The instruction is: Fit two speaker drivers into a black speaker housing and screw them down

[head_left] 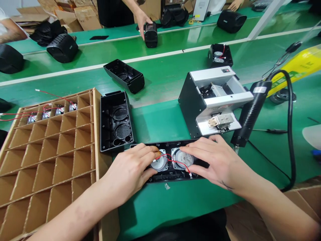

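Both forearms are reaching in from the near edge of the green table [160, 117] and converging on a black speaker housing [175, 175] that is lying flat, open side up, just in front of the person. The left hand [131, 169] is lying palm down with its fingers curled forward, the fingertips pressing on the left speaker driver [158, 163] seated in the housing; nothing is being pinched, the fingers are resting close together on the driver's rim. The right hand [217, 160] is also lying palm down, its fingers stretching leftward, slightly spread, over the right speaker driver [184, 158], touching it without closing around anything. A red wire [175, 162] is running between the two drivers and on toward the housing's near edge. Just beside the left hand, a cardboard divider tray [50, 150] is taking up the left side, with a few drivers sitting in its far row, and a second black housing [115, 120] is lying between the tray and the hands. Right behind the right hand a grey screw feeder machine [213, 100] is standing close, and an electric screwdriver [250, 113] with its black cable is hanging just to its right, so room there is tight. Open green surface is lying beyond, toward the white line. Across the table another person's hand [142, 20] is resting on a small black speaker [150, 34].
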{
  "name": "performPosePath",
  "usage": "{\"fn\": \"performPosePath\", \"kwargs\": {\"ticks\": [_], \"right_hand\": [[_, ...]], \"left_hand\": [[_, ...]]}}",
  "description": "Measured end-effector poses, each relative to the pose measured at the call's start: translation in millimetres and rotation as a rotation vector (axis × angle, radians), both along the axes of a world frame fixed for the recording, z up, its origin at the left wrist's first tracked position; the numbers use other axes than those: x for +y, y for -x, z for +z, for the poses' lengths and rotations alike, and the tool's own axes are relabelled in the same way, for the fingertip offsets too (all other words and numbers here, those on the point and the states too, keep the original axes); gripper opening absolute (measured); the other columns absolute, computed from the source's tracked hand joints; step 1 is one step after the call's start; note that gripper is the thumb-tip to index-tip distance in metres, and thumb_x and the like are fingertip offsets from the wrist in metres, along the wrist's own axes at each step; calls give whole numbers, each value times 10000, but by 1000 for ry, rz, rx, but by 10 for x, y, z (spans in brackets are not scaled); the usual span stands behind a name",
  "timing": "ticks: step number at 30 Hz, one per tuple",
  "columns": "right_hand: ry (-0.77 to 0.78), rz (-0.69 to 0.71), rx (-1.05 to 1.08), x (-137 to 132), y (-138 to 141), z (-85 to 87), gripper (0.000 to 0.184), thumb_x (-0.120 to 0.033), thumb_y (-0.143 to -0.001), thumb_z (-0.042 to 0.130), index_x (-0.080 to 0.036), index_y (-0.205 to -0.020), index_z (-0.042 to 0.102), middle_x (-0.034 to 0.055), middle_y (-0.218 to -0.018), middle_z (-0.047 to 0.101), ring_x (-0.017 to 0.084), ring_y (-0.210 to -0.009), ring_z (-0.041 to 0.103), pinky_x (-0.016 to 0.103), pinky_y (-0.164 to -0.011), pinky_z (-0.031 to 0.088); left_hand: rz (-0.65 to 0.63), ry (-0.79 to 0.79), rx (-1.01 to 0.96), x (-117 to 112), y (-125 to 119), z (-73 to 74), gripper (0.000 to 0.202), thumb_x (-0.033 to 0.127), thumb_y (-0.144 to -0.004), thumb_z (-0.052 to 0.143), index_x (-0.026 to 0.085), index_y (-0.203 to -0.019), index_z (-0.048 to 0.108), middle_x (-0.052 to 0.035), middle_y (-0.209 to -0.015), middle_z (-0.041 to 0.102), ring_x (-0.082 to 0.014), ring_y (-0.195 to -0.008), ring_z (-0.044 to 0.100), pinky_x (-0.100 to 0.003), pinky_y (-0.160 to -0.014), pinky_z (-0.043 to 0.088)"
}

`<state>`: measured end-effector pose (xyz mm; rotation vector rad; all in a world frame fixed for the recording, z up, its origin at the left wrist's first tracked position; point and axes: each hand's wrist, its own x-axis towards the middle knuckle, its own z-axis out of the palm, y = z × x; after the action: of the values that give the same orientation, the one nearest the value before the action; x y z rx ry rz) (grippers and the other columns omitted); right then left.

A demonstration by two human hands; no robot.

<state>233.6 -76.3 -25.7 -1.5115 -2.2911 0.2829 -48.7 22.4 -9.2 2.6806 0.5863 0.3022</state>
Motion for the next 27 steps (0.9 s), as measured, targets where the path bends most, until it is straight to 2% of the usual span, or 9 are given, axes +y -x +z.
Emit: {"fn": "performPosePath", "kwargs": {"ticks": [10, 27], "right_hand": [[28, -16, 17, 1, 16, 9, 420, -339, -939, 754, -264, -1323, 601, -45, -1185, 734, 161, -1032, 638, 345, -850, 303], [60, -47, -7, -28, 55, -6, 463, -345, -920, 778, -298, -1336, 579, -64, -1199, 725, 169, -1071, 639, 373, -833, 296]], "left_hand": [[-8, -24, 33, 7, -4, 42, 260, 231, -953, 715, 174, -1186, 616, -64, -1247, 711, -251, -1044, 675, -416, -881, 595], [-1, 15, 82, 18, -5, 41, 296, 205, -946, 717, 225, -1207, 579, -43, -1283, 690, -247, -1096, 673, -416, -916, 607]]}}
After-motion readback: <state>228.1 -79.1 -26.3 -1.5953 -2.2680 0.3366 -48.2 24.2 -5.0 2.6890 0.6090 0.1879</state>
